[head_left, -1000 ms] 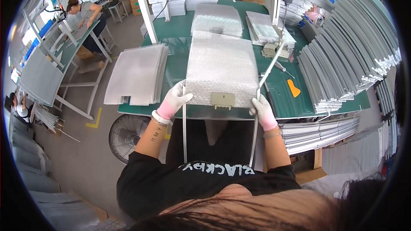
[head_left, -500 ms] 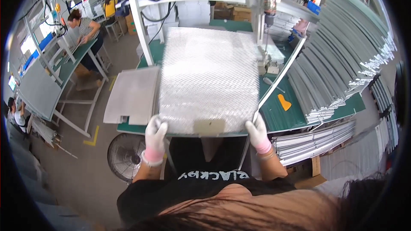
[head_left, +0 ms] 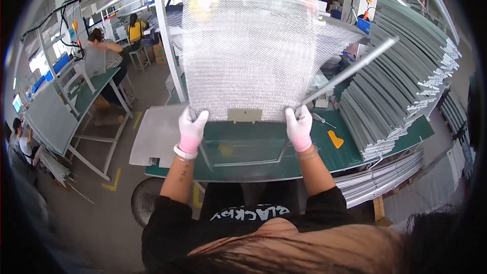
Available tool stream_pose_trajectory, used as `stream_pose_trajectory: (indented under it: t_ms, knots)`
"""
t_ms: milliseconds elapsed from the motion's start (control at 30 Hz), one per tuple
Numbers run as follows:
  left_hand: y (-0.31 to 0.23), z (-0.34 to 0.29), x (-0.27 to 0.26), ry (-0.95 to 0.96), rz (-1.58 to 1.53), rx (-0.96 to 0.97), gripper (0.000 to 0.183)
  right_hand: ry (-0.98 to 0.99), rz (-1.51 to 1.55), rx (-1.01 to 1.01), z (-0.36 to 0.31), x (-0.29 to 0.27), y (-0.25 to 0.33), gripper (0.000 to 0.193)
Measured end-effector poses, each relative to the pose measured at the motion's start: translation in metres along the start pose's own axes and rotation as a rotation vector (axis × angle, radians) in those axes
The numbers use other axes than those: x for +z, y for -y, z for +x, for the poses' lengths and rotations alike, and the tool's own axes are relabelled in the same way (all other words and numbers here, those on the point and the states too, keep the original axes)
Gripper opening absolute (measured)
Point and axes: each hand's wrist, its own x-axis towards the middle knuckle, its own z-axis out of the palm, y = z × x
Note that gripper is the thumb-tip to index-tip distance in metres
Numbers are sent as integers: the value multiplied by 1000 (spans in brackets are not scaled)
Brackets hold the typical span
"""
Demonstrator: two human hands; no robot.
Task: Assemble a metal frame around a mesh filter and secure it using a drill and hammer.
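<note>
A silvery mesh sheet (head_left: pixel 248 71) is raised upright before me, its far part see-through and blurred. Gloved in white and pink, my left hand (head_left: pixel 192 129) pinches its near left corner. My right hand (head_left: pixel 299 128) grips the near right corner. Between them, a beige rectangular plate (head_left: pixel 245 115) sits at the sheet's near edge. A thin metal bar (head_left: pixel 350 70) slants up and right from beside my right hand; whether that hand holds it too, I cannot tell. Below the sheet, pale metal strips (head_left: pixel 246 164) outline a frame's near end over the green bench.
Stacked grey panels (head_left: pixel 401 76) rise on the right of the green bench (head_left: pixel 329 157). A screwdriver (head_left: pixel 323 121) and a yellow-orange piece (head_left: pixel 335 139) lie nearby. Pale sheets (head_left: pixel 157 132) rest at the left, above a floor fan (head_left: pixel 147 200). A co-worker (head_left: pixel 109 61) is at another bench.
Both hands have lifted the mesh sheet up and away from me, exposing bench and metal strips beneath. The bar by my right hand now reaches farther right. A co-worker now holds up a grey panel.
</note>
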Motion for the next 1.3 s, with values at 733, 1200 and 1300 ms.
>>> stream_pose_trajectory:
  t_ms: [733,1200,1300]
  knots:
    - [17,-7,-24,156,-63,-63,37,327,48,322,10,-23,-11,21]
    - [67,-67,-39,95,114,-261,32,364,138,344,-59,-31,-66,27]
    - [19,-28,-38,372,133,-225,33,440,233,285,-22,-38,-46,27]
